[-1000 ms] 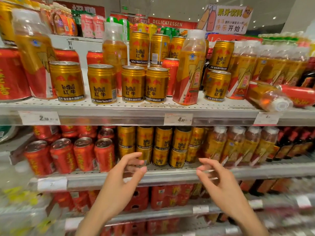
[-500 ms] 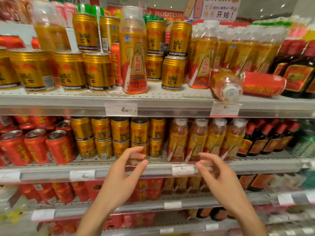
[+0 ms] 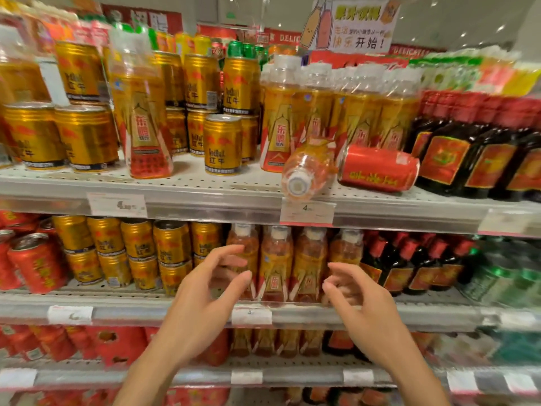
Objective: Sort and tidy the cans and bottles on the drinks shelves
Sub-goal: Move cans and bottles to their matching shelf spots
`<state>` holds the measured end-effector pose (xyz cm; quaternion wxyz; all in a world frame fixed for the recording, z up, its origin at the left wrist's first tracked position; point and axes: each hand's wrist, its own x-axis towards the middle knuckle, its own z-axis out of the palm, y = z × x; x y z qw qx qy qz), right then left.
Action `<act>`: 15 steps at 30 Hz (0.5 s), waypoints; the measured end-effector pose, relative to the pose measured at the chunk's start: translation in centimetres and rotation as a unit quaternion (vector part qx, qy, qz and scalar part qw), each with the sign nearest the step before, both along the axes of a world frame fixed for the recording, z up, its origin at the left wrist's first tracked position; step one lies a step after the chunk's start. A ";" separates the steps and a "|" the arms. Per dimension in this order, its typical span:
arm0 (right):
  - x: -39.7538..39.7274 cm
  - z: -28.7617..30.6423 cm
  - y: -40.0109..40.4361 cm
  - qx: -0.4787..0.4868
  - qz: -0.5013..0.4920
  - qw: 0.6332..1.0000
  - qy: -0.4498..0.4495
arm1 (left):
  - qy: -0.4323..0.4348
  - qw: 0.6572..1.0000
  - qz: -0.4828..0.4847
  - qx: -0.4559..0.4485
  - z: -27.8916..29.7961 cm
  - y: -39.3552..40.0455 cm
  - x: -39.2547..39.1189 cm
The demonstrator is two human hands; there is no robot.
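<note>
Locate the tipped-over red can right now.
Head view, right of centre: the red can lies on its side on the upper shelf, between a toppled bottle to its left and the dark bottles to its right.

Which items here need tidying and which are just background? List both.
Needs tidying:
toppled bottle
toppled red can
stray bottle among the gold cans

Background:
hanging sign
price tag
</note>
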<state>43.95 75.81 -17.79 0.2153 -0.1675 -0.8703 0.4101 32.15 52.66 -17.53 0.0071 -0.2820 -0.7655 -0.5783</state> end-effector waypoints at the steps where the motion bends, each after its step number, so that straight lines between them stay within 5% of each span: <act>1: 0.0 0.4 0.3 0.024 -0.003 1.000 0.005 | 0.012 1.000 -0.001 0.001 0.4 0.2 -0.1; 8: -0.4 7.1 1.6 0.266 -0.011 0.962 0.065 | 0.167 0.986 0.024 -0.005 5.4 -0.3 -2.5; 15: -4.0 14.1 2.1 0.465 0.048 0.878 0.104 | 0.363 0.927 0.071 -0.062 11.8 -0.2 -7.7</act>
